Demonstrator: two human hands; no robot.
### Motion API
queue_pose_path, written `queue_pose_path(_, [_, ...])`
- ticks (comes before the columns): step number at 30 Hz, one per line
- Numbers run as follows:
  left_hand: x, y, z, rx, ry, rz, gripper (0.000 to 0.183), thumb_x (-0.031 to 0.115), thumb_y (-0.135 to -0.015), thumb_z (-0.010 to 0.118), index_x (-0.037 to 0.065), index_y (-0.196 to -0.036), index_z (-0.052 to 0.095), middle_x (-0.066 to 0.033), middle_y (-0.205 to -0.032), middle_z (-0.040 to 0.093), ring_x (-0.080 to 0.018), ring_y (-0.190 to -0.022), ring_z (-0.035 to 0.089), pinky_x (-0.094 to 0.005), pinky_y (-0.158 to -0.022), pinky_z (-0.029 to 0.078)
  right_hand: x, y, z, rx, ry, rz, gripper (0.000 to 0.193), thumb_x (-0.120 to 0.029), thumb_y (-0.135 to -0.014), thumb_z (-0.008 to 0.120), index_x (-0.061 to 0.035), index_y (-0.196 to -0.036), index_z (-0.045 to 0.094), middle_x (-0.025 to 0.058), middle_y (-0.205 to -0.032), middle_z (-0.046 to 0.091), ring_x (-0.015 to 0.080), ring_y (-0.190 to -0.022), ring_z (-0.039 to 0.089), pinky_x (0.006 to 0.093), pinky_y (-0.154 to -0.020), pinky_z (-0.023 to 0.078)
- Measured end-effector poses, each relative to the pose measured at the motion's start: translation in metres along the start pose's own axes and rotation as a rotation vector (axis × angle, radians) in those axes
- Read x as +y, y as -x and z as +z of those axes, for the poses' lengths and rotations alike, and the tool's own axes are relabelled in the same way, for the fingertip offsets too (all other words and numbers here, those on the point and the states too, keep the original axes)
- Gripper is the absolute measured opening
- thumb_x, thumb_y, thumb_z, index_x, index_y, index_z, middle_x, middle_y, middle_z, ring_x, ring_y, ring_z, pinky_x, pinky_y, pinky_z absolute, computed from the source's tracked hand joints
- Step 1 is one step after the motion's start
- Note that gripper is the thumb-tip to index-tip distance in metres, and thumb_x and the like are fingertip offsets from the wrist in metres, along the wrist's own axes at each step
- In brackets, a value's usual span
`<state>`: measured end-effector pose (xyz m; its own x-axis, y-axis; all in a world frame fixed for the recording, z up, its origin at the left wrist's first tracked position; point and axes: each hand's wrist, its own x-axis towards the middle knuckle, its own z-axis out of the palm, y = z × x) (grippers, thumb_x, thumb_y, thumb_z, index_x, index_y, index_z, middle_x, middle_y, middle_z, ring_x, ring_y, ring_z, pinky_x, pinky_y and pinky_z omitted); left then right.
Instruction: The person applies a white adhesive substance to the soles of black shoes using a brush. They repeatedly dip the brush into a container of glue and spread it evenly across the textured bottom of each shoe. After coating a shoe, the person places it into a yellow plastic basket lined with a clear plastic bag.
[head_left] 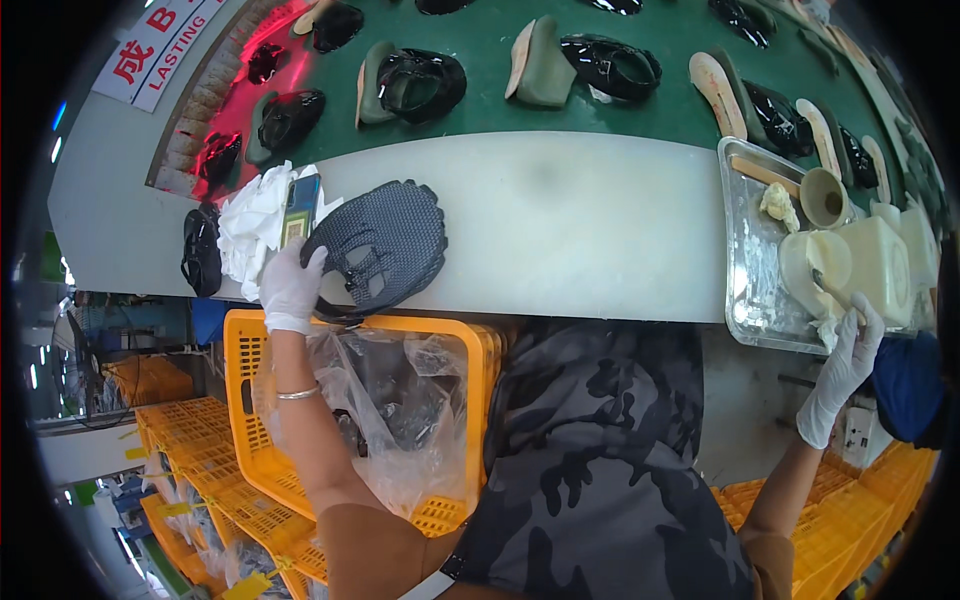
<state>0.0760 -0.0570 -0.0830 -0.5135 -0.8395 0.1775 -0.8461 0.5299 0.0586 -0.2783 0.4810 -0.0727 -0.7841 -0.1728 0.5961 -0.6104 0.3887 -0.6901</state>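
Observation:
My left hand [292, 285], in a white glove, grips the edge of a dark grey mesh shoe upper [408, 225] at the left of the white worktop. The upper's opening faces up, and its lower rim reaches the worktop's near edge. On the far right, my gloved right hand [855, 340] is closed at the near rim of a metal tray [740, 290]. Its fingers meet a whitish, caked piece [828, 318] beside an open pale pot [800, 262]; the kind of piece is unclear. A pale plastic jug [880, 265] stands against the pot.
White cloths [250, 225], a phone [300, 205] and a black shoe upper [201, 250] lie at the left. Beyond the white worktop [580, 230], a green conveyor [480, 105] carries black uppers and shoe lasts. A yellow crate [475, 400] with plastic bags stands below my left arm.

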Motion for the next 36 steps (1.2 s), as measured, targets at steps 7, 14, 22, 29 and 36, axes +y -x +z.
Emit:
queue_pose_path(7, [0.0,-0.019,0.032,0.082,0.254,0.039,0.028,0.023,-0.08,0.06,0.004,-0.099,0.066,-0.0183,-0.094,0.065,-0.0328,-0.085,0.062,-0.0378,-0.078,0.047,-0.007,0.001,0.007,0.018,-0.045,0.081,0.023,0.002,-0.09,0.05,-0.0015,-0.112,0.056,0.0034,-0.107,0.051,0.0095,-0.097,0.049,0.0223,-0.081,0.041])
queue_pose_path(14, [0.059,-0.034,0.031,0.397,0.289,0.362,0.011,0.008,-0.08,0.058,0.001,-0.086,0.064,-0.0129,-0.08,0.06,-0.0267,-0.075,0.058,-0.0324,-0.07,0.045,-0.023,0.0,0.017,-0.016,0.007,-0.054,0.021,0.002,-0.088,0.052,-0.0029,-0.108,0.058,0.0068,-0.111,0.053,0.016,-0.104,0.051,0.0298,-0.092,0.039])
queue_pose_path(22, [0.102,-0.023,-0.006,0.322,1.11,0.155,0.019,0.006,-0.09,0.042,-0.006,-0.101,0.051,-0.0132,-0.101,0.056,-0.0188,-0.088,0.058,-0.0272,-0.077,0.048,-0.025,0.003,0.019,-0.069,-0.162,0.142,0.021,-0.003,-0.092,0.05,-0.002,-0.112,0.054,0.0067,-0.108,0.058,0.0133,-0.095,0.055,0.0252,-0.083,0.044])
queue_pose_path(29, [0.186,0.034,-0.024,0.653,0.82,0.631,0.031,0.002,-0.082,0.054,-0.003,-0.112,0.045,-0.0144,-0.109,0.053,-0.0239,-0.093,0.054,-0.0316,-0.08,0.045,-0.028,-0.01,0.015,-0.131,0.085,-0.107,0.022,0.005,-0.083,0.056,-0.0006,-0.104,0.059,0.009,-0.1,0.058,0.0179,-0.095,0.054,0.0274,-0.085,0.042])
queue_pose_path(36, [0.244,0.094,-0.012,-0.088,0.451,1.218,0.041,0.01,-0.065,0.073,0.003,-0.103,0.058,-0.013,-0.11,0.054,-0.0303,-0.091,0.054,-0.0383,-0.077,0.045,-0.016,-0.004,0.006,-0.099,-0.045,-0.146,0.02,0.002,-0.086,0.055,-0.0016,-0.105,0.059,0.0104,-0.105,0.058,0.0181,-0.094,0.055,0.0281,-0.081,0.044])
